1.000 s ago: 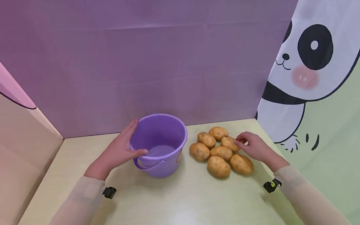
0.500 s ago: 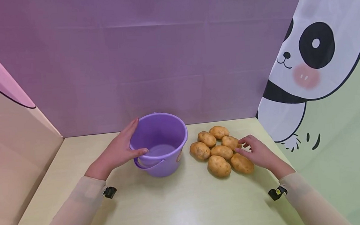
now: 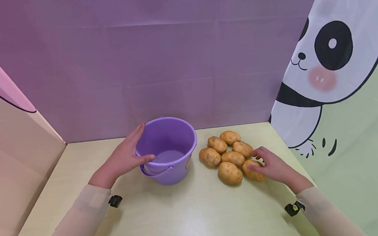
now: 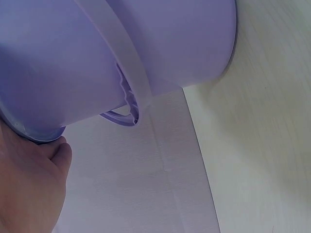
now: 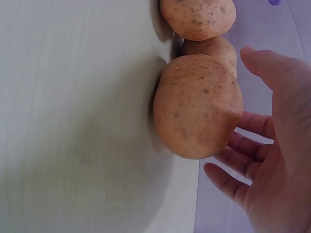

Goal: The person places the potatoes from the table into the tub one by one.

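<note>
A purple plastic bucket (image 3: 179, 170) stands upright near the back wall, its handle hanging at the front left. My left hand (image 3: 122, 159) holds its left rim, the thumb reaching across the edge and the fingers along the outer side. In the left wrist view part of that hand (image 4: 29, 179) shows against the bucket's rim. Several potatoes lie grouped right of the bucket. Over the right front potato (image 3: 251, 171) hovers my right hand (image 3: 273, 165), thumb and fingers spread apart. The right wrist view shows this potato (image 5: 194, 107) beside the fingers, with the thumb clear of it.
The pale wooden table (image 3: 187, 214) carries the bucket and potatoes. A purple backdrop (image 3: 173, 61) rises at its back edge. A panda-printed panel (image 3: 337, 124) borders the right side, and a pink and beige panel (image 3: 18, 159) the left.
My right hand has drawn back from the right rear potato, coming toward me and over the right front one. The left hand and bucket keep their place.
</note>
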The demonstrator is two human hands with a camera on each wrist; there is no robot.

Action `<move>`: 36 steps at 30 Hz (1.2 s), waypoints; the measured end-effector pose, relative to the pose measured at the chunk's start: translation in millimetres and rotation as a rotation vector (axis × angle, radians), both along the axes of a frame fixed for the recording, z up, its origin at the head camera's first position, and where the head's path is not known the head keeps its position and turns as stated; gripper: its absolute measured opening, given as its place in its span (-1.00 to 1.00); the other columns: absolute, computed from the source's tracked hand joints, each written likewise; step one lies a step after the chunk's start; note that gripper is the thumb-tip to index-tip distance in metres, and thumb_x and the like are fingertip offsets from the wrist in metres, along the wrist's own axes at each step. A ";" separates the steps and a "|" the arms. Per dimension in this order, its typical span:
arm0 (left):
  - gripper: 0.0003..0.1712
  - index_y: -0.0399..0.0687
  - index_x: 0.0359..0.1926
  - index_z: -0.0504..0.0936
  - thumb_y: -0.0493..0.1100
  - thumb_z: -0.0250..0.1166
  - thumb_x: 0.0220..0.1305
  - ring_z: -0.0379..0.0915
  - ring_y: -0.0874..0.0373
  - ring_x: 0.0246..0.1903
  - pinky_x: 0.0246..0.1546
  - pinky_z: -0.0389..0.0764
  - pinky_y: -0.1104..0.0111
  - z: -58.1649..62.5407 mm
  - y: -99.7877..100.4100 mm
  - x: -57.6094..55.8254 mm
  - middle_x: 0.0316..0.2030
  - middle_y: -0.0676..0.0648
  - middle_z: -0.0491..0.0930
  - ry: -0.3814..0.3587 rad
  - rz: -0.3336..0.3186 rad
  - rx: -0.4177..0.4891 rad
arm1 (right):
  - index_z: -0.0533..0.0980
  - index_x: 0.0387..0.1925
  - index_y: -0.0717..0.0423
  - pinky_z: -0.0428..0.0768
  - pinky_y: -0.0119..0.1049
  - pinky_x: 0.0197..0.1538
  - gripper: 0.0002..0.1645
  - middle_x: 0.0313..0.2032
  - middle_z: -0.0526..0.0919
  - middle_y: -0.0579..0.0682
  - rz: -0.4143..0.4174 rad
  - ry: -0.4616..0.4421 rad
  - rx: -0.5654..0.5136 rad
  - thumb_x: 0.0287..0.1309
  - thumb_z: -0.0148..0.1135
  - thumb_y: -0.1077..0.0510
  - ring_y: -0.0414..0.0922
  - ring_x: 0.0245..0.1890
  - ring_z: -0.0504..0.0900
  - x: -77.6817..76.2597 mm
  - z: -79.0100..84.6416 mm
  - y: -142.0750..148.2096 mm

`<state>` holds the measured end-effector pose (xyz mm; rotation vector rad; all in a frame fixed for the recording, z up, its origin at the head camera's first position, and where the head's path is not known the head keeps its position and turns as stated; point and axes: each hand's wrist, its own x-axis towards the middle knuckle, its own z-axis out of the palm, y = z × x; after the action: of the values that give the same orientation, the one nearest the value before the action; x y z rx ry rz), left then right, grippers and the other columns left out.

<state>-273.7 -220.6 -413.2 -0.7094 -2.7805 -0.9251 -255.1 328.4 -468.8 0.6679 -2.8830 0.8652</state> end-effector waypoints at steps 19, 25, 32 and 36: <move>0.41 -0.27 0.79 -0.10 0.18 0.60 0.29 -0.12 -0.36 0.72 0.61 0.11 -0.35 -1.7 -0.9 -0.8 0.77 -0.31 -0.11 0.013 0.004 0.005 | 0.51 0.43 0.17 0.66 0.18 0.25 -0.13 0.25 0.65 0.11 0.031 -0.056 -0.051 0.22 0.70 -0.06 0.09 0.20 0.66 9.7 -18.7 1.9; 0.41 -0.25 0.79 -0.11 0.20 0.59 0.30 -0.13 -0.36 0.72 0.61 0.11 -0.35 -0.6 0.4 0.4 0.77 -0.30 -0.12 0.009 0.003 0.009 | 0.49 0.40 0.18 0.69 0.16 0.22 -0.10 0.23 0.64 0.10 0.061 -0.021 -0.071 0.16 0.75 0.00 0.07 0.17 0.66 7.6 -29.6 3.2; 0.39 -0.23 0.80 -0.11 0.18 0.59 0.31 -0.13 -0.34 0.72 0.62 0.11 -0.34 -1.6 -0.3 0.0 0.77 -0.28 -0.12 0.011 0.004 0.013 | 0.52 0.36 0.18 0.71 0.03 0.17 -0.19 0.20 0.68 0.06 0.078 0.048 -0.086 0.15 0.72 0.12 0.00 0.12 0.66 4.2 -38.7 6.3; 0.39 -0.25 0.79 -0.10 0.20 0.58 0.31 -0.12 -0.35 0.72 0.62 0.11 -0.34 -2.1 -0.4 -0.8 0.77 -0.28 -0.12 0.017 0.002 0.010 | 0.55 0.32 0.18 0.72 -0.08 0.09 -0.25 0.14 0.70 0.02 0.087 0.080 -0.116 0.12 0.68 0.22 -0.07 0.04 0.66 3.9 -35.3 6.6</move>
<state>-274.6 -221.0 -415.3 -0.7089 -2.7594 -0.9276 -251.1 335.1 -504.1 0.8010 -2.7278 0.9834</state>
